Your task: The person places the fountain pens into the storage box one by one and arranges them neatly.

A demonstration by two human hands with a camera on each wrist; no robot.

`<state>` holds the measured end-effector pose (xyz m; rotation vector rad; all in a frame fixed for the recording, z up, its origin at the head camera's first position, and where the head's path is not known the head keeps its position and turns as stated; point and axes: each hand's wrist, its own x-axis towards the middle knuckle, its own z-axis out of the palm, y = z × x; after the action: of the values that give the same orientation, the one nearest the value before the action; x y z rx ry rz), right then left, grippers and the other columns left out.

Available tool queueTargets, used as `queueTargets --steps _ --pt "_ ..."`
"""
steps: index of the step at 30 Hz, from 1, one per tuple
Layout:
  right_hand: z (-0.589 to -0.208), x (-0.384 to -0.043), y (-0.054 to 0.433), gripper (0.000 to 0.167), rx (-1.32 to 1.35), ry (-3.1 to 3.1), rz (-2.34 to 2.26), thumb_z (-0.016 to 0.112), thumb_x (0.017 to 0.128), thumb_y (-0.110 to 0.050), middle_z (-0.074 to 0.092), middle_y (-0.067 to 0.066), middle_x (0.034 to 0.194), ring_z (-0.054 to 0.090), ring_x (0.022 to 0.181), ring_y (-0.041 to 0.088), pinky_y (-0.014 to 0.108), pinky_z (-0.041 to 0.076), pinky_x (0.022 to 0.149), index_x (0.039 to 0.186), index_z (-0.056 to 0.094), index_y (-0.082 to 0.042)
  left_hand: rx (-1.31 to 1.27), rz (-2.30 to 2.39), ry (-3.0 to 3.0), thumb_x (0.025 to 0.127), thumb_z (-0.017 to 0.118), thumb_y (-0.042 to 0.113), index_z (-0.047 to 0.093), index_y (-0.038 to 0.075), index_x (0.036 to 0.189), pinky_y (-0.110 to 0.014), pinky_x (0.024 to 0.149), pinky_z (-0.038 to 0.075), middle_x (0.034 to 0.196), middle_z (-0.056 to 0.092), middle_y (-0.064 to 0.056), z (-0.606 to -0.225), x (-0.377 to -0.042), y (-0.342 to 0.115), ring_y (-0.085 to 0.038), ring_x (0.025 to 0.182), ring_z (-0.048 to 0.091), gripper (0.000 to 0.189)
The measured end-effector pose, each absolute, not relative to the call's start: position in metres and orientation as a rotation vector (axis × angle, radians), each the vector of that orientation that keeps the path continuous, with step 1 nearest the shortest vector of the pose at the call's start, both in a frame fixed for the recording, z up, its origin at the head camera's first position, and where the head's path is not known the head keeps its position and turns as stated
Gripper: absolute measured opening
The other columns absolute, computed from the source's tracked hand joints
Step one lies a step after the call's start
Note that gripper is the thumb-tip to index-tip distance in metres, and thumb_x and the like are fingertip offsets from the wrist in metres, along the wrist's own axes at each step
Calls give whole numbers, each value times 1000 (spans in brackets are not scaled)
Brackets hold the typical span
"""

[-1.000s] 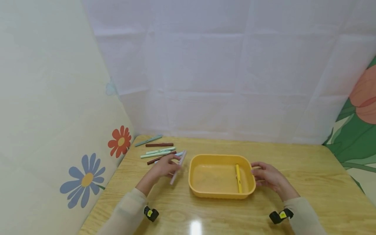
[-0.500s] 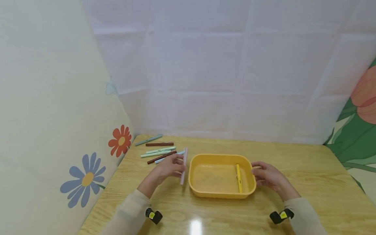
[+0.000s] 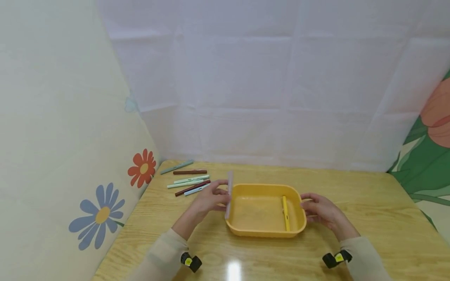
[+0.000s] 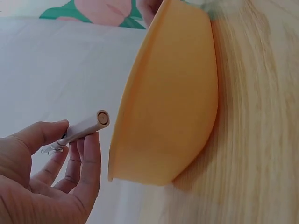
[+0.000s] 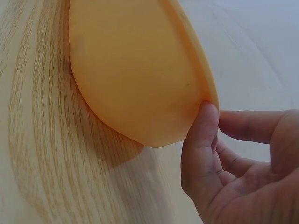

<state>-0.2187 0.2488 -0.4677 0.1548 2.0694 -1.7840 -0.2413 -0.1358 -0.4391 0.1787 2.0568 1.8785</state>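
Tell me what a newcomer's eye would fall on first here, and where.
The yellow tray on the wooden table catches the eye first, a bright yellow pen lying inside toward its right end. Next comes the pale pink pen in the left hand, held above the tray's left rim, while the right hand pinches the right rim. A blue flower stands out on the left wall.

on my head feed I see a creased white sheet [image 3: 246,78] behind, a pale wall [image 3: 63,117] with a blue flower [image 3: 102,215] and red flower [image 3: 143,168] at left, green leaves [image 3: 423,164] at right, a wood-grain tabletop [image 3: 355,195], one glare spot [image 3: 233,270]
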Motion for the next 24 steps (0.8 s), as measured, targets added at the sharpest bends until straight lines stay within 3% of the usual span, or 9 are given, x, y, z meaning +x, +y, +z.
queueTargets --steps 8,13,24 --pt "-469 -218 249 52 144 2065 -1791 61 101 -16 67 9 108 66 84 18 31 60 68 144 41 6 212 1900 2023 95 67 4 46 2 146 -42 72 63 113 63 -19 -439 -237 -118 -20 85 68 56" --pt "-468 -219 249 53 148 2065 -1790 62 101 -16 67 10 110 66 85 18 31 60 69 144 40 6 223 1901 1999 93 68 1 46 -3 143 -43 70 64 107 60 -12 -439 -235 -108 -21 84 67 54" --pt "-469 -219 250 53 147 2086 -1779 61 101 -16 66 10 111 66 85 17 31 60 69 145 39 6 235 1895 1945 89 69 -5 44 -7 143 -45 74 63 105 57 -11 -440 -232 -88 -19 83 65 59"
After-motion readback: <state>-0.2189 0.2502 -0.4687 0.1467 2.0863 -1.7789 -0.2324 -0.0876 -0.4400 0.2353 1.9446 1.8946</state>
